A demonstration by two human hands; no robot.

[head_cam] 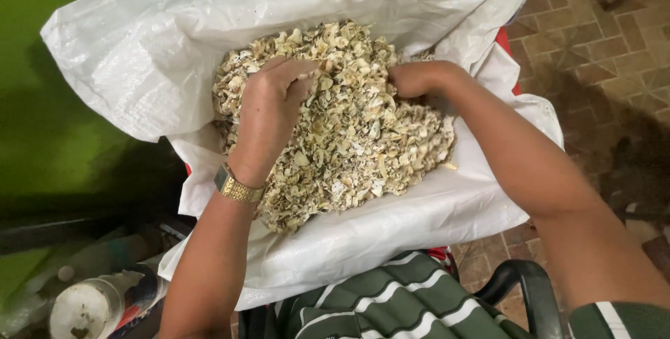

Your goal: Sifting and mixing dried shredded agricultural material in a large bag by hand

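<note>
Pale dried husks (pixel 349 136) heaped in white sack (pixel 139 60), left hand (pixel 269 105) grip loosely curled, right hand (pixel 419 77) grip fisted in them

White woven sack (pixel 139 53) carries heap of pale dried shell bits (pixel 349 136).

Pale beige flakes (pixel 342 122), white woven sack (pixel 139 53), green-and-white striped cloth (pixel 398 297), green wall (pixel 42 67).

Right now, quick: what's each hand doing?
Left hand: fingers curled, digging into the pile of dried husks.
Right hand: closed in the husks; what it grips cannot be told.
</note>
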